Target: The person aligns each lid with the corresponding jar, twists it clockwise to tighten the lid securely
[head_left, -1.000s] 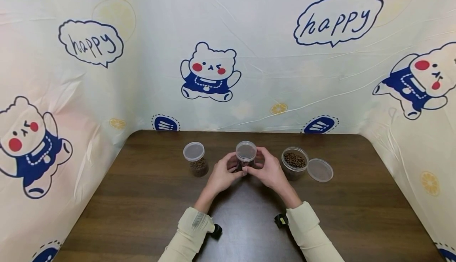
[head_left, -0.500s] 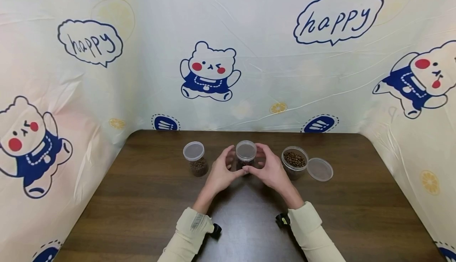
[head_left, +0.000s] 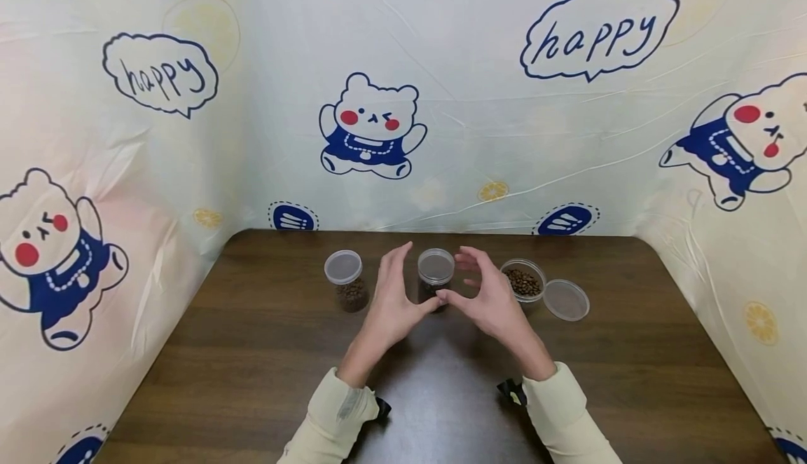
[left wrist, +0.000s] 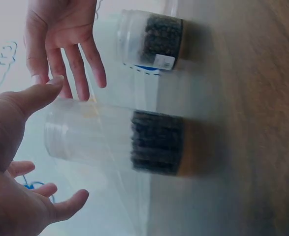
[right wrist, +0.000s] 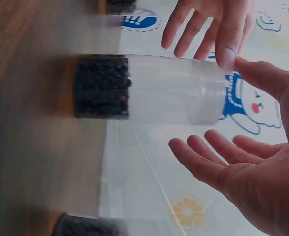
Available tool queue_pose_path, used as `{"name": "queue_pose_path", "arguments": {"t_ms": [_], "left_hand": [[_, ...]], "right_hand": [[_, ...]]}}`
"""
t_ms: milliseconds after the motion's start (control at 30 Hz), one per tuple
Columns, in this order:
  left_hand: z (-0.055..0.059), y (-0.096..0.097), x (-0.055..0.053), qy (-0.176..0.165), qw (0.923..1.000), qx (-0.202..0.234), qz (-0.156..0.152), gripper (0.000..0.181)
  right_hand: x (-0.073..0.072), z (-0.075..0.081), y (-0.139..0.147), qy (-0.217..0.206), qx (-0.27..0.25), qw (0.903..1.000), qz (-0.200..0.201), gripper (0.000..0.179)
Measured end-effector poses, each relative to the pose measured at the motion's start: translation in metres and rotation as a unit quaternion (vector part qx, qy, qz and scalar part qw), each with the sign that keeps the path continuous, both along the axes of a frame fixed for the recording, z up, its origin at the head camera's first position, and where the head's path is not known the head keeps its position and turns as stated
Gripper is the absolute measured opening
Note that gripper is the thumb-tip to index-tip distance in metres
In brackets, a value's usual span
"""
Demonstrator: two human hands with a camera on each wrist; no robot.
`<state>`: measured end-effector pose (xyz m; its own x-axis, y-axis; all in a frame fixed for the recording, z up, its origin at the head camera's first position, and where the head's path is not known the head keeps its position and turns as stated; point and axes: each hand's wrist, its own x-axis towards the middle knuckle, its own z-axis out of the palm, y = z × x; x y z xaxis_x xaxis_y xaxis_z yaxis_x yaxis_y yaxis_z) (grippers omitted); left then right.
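Near: table [head_left: 277,387] surface runs wide on this side; most room for moving.

Left hand [head_left: 389,303]: fingers spread, off the glassy wall. Right hand [head_left: 494,304]: fingers loosely bent, gripping nothing. Thumb tips meet or almost meet before the middle jar [head_left: 433,287]; contact unclear.

Middle jar: upright on table, between the hands, appears lidded, dark beans [left wrist: 156,142] in its lower part. Risk: a thumb or fingertip catching the wall as hands part. Weight sits low, so I would expect a rock or slide sooner than a topple.

Right jar [head_left: 533,298]: upright, uncovered, just beyond the right hand's knuckles. Judged worst case: a rightward swing knocks it and spills. Loose lid [head_left: 567,301] flat just right of it; could skid.

Left jar [head_left: 351,294]: lidded, close to the left hand's outer side; a leftward sweep might bump it.

Far edge [head_left: 391,235]: near behind all three jars, little margin for a push. Cloth backdrop [head_left: 469,50] beyond.
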<state>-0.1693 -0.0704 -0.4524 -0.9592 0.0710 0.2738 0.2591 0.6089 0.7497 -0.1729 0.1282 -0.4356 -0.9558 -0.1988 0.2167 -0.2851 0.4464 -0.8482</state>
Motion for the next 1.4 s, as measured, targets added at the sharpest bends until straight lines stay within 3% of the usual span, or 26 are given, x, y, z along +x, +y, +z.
{"name": "queue_pose_path", "arguments": {"t_ms": [167,367,600,800,900,1100,1400], "left_hand": [[0.011,0.006,0.007,0.039,0.9991,-0.013,-0.007,0.102],[0.017,0.013,0.012,0.095,0.9938,-0.028,-0.050,0.086],[0.026,0.028,0.008,0.121,0.9871,-0.029,-0.101,0.081],[0.022,0.041,0.001,0.156,0.9756,-0.054,-0.144,0.073],[0.019,0.050,0.001,0.138,0.9747,-0.053,-0.168,0.075],[0.011,0.073,0.000,0.061,0.9789,-0.055,-0.187,0.090],[-0.015,0.104,-0.012,-0.022,0.9865,-0.019,-0.161,0.099]], "right_hand": [[0.008,0.012,0.009,0.026,0.005,0.9996,-0.006,0.077],[0.015,0.022,0.027,0.061,-0.002,0.9977,-0.028,0.068],[0.015,0.024,0.055,0.087,0.006,0.9944,-0.060,0.059],[0.018,0.020,0.074,0.104,0.078,0.9875,-0.090,0.062],[0.019,0.017,0.085,0.109,0.103,0.9838,-0.098,0.068],[0.016,0.008,0.110,0.100,0.131,0.9809,-0.103,0.076],[0.005,-0.005,0.146,0.030,0.184,0.9736,-0.132,0.087]]}}
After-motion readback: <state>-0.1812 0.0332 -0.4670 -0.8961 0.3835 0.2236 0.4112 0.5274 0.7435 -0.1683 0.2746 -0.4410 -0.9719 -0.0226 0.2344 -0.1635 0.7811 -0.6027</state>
